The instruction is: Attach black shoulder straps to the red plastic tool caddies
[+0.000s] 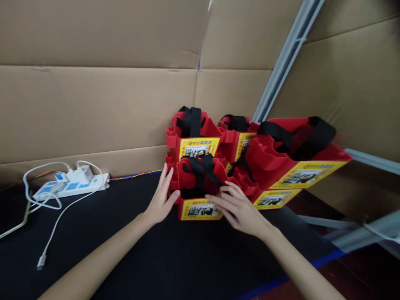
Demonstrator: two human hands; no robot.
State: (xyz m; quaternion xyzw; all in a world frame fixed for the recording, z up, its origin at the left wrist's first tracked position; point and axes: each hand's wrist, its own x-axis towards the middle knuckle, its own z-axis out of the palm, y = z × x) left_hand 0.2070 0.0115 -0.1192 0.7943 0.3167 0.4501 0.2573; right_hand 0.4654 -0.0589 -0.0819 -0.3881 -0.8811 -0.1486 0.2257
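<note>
A red plastic tool holder (pixel 184 204) with a black strap handle (pixel 200 168) and a yellow label stands upright at the front of the group. My left hand (pixel 161 198) lies along its left side, fingers stretched out and thumb apart, close to or touching the wall. At its right front corner, my right hand (pixel 237 204) has its fingers spread and slightly bent over the label's edge; part of the label is covered. Neither hand is wrapped round the holder. Right behind it stands a similar red holder (pixel 215 125).
More red holders stand to the right, one large holder (pixel 271 166) on top of another (pixel 259 193). A white power strip (pixel 90 183) with cables lies at left on the black table (pixel 131 254). Cardboard walls (pixel 93 108) and a metal post (pixel 284 58) bound the back.
</note>
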